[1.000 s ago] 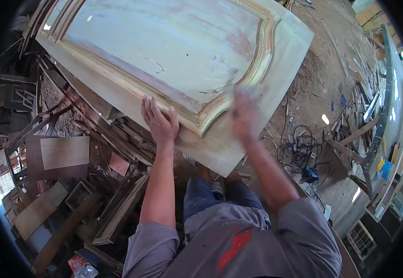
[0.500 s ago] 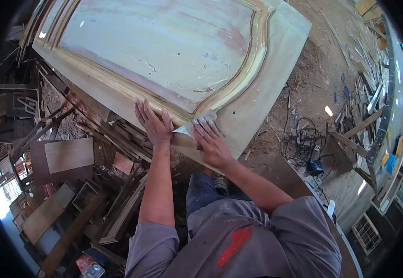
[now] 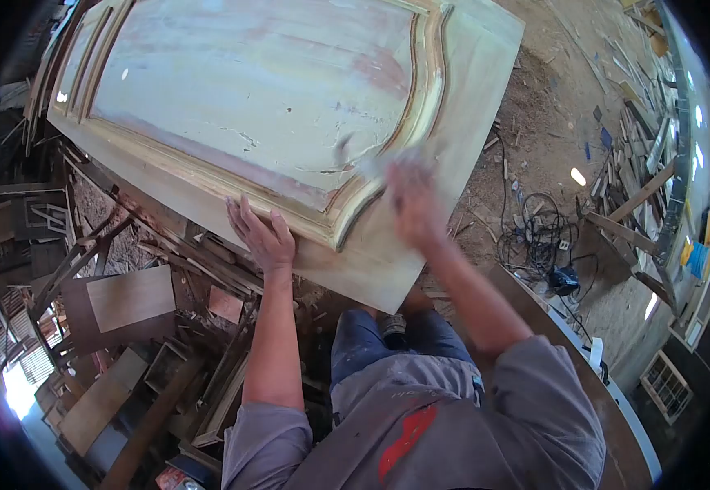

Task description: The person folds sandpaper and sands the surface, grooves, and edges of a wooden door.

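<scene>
A large wooden door with a pale, cracked centre panel lies flat in front of me. Raised curved moulding frames that panel. My left hand rests on the door's near-left edge beside the moulding, fingers stretched out and nothing in them. Over the curved corner of the moulding, my right hand is smeared by motion. It is closed on a pale, blurred sheet of sandpaper, pressed against or just above the moulding; contact is unclear.
Scrap boards and timber pieces are piled at left. Right of the door, tangled black cables and a dark power tool lie on the dusty floor. Wood offcuts lean along the right side. A long board stands near my right arm.
My right hand has swept up and right with the sandpaper, from the moulding's near corner along its curve. The left hand still rests on the door edge. The view has shifted slightly.
</scene>
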Demonstrator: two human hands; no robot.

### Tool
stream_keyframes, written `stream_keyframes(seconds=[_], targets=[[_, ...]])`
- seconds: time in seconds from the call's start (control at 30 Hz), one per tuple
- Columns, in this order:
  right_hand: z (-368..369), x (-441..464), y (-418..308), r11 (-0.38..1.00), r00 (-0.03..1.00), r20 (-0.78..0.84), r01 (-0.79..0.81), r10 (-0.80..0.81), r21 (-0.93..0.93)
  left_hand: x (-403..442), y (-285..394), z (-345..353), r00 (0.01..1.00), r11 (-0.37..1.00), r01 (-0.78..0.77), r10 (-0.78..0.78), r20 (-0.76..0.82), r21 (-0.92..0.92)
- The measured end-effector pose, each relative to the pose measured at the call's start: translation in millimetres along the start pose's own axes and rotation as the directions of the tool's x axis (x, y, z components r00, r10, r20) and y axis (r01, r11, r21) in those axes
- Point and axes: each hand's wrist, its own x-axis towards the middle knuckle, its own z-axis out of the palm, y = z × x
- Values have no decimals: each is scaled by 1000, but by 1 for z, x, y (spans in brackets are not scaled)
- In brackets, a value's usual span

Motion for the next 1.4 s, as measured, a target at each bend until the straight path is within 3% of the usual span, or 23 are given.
stream_keyframes(seconds=[0.03,0.07,0.17,0.2,0.3,0.37,0.4,0.47,0.57,0.63,0.67,0.77,0.8,0.87,1.0,1.07,1.17,1.27,1.3,1.37,1.4], targets=[[-9,32,29,1000,982,-189,4,1,26,1,0,0,1000,1000,-1,1,-3,0],[-20,64,51,986,976,-145,-159,165,47,1,2,0,1000,1000,-2,2,-4,0],[-13,95,54,974,945,-246,-225,216,-10,-2,0,-2,1000,1000,-4,4,11,7],[-13,74,33,985,961,-236,-162,146,-52,-1,0,0,1000,1000,4,-4,6,9],[-10,19,-8,993,991,-95,-88,96,80,0,1,0,1000,1000,24,-25,15,12],[-14,29,7,989,991,-106,-70,84,127,1,2,-1,1000,1000,21,-21,16,-6],[-16,56,27,993,968,-246,-29,57,114,0,0,0,1000,1000,15,-15,12,-5],[-26,126,75,986,960,-229,-151,164,71,0,1,0,1000,1000,25,-25,16,6],[-28,149,81,989,952,-275,-145,134,-19,1,8,-4,996,997,80,-79,39,-1],[-13,93,52,993,969,-223,-115,105,-33,2,5,-2,998,999,51,-51,24,-15],[-20,69,33,995,977,-195,-75,87,64,2,3,0,999,999,41,-41,18,-16],[-16,76,52,992,969,-247,2,29,123,3,2,-2,999,1000,18,-18,26,1],[-9,100,78,999,955,-295,-14,24,36,3,4,-4,998,999,44,-44,44,0],[-36,176,110,987,966,-206,-147,158,66,3,11,-5,992,994,105,-104,65,-10],[-28,166,121,996,976,-201,-80,85,33,2,6,-2,997,998,68,-68,36,12],[-41,109,90,999,996,-85,-7,10,42,6,11,-4,996,997,79,-80,44,8],[-47,127,113,993,997,4,77,-78,84,12,11,-4,997,997,73,-74,32,19],[-41,246,185,962,995,-82,-29,53,271,7,14,-3,991,991,123,-126,40,59],[-58,284,186,999,993,-112,29,-26,30,4,14,-4,989,988,138,-141,42,76],[-48,282,185,999,989,-145,29,-34,-40,8,16,-3,987,984,149,-154,38,94],[-47,256,176,1000,999,-40,13,-14,-22,8,16,-3,989,983,137,-142,34,123]])
